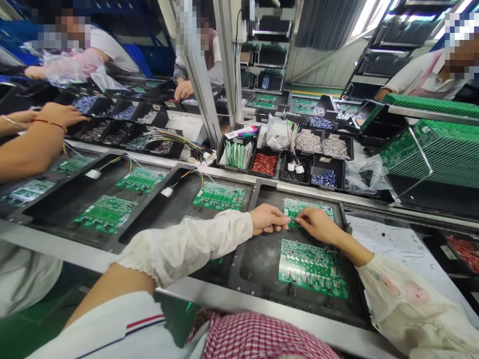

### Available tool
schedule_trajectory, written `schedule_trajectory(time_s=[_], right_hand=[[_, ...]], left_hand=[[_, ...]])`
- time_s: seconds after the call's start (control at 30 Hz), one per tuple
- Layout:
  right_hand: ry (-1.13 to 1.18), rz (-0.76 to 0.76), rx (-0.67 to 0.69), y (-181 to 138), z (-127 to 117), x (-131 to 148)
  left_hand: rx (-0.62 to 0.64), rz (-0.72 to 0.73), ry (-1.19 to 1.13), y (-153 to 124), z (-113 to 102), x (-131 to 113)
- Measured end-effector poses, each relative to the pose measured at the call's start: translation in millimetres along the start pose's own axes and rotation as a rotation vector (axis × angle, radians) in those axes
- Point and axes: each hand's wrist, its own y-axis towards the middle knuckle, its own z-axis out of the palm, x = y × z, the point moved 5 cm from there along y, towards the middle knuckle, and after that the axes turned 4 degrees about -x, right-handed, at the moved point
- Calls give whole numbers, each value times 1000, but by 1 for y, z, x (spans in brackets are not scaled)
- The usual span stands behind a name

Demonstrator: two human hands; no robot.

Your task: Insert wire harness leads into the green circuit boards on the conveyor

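Observation:
Over the far green circuit board (309, 205), my left hand (268, 218) is closed, its thumb and fingertips pressed together at the board's left edge. My right hand (316, 224) bends over the same board in a pinch, fingertips close to the left hand's. Whatever lies in either pinch is too small to make out. Nearer to me, a second green circuit board (312, 269) lies flat, untouched by the hands. Both boards are in a black tray (256, 254). Pale sleeve covers reach to both wrists.
Beyond the tray stand black bins with red parts (265, 163), blue parts (324, 178) and pale parts (309, 141). Wired connectors (295, 167) lie among them. A green rack of boards (430, 149) stands right. Other trays line the left, where a co-worker's hand (56, 117) reaches over bins.

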Motion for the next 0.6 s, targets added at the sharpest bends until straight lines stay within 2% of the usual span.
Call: schedule_trajectory(time_s=[0.27, 0.47, 0.53, 0.6], right_hand=[[100, 6, 16, -1, -1, -2], [359, -44, 9, -9, -19, 17], [307, -26, -9, -13, -21, 13], [143, 38, -44, -16, -21, 0]], left_hand=[[41, -24, -72, -2, 4, 5], [131, -121, -141, 0, 20, 12], [109, -146, -127, 1, 25, 12], [65, -156, -86, 1, 26, 12]])
